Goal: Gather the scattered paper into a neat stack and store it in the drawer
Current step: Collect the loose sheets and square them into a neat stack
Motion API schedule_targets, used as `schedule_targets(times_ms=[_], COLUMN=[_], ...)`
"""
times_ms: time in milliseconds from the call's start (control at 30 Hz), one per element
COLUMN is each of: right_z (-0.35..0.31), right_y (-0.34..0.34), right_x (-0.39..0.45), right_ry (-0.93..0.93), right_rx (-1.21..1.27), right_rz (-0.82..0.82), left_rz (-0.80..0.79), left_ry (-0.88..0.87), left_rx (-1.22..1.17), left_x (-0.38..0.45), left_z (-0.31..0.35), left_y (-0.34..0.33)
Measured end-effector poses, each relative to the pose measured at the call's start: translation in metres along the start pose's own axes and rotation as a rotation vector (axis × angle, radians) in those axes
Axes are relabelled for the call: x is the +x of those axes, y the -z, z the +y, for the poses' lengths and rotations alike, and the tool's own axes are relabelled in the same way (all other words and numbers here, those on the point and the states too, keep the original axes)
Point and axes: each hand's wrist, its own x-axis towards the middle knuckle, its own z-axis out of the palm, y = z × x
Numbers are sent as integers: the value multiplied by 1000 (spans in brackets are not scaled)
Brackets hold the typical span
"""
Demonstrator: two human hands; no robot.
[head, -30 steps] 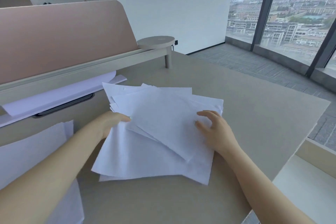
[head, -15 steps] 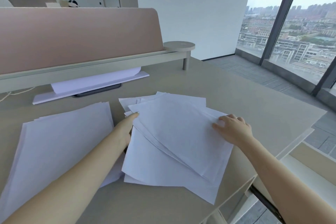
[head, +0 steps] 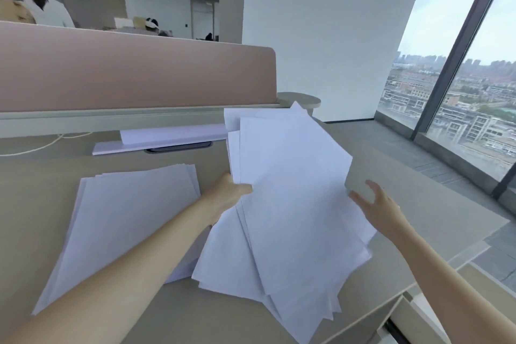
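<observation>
A fanned sheaf of white paper (head: 293,204) stands tilted above the beige surface (head: 418,204), its upper edge raised toward the pink divider panel (head: 134,75) and its lower corners splayed out of line near the front edge. The left hand (head: 226,198) grips the sheaf at its left edge, thumb laid over the top sheet, while the right hand (head: 377,204) sits at the right edge with its fingers spread; it grasps nothing that can be seen, and whether its palm touches the sheets cannot be told. A second pile (head: 120,226) lies flat to the left, partly under the left forearm, its sheets roughly squared. Further sheets (head: 167,138) rest under the ledge below the panel, beside a pale cord (head: 42,145). The corner of a pale drawer unit (head: 413,321) shows at the lower right, below the surface; whether it stands open cannot be told.

The work appears to be at the gathering stage: the lifted sheets are collected but not yet aligned. The next move likely calls for both hands to close on opposite edges, stand the sheaf on end and tap it square, then join it with the other sheets before any storing. Loosely held, the uneven sheets could slip and fan out further.
</observation>
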Motion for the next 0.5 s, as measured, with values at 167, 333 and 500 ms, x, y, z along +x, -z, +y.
schedule_targets(times_ms=[167,333,500], right_z=[-45,-55,-82], right_y=[35,44,66], right_x=[2,2,6], right_ry=[58,151,267], right_rx=[493,483,547], right_rz=[-163,-197,-135], left_rz=[99,212,189], left_ry=[-199,-363,-496], left_rx=[-140,-177,-217], left_x=[1,3,2], left_z=[42,75,104], left_y=[11,27,36])
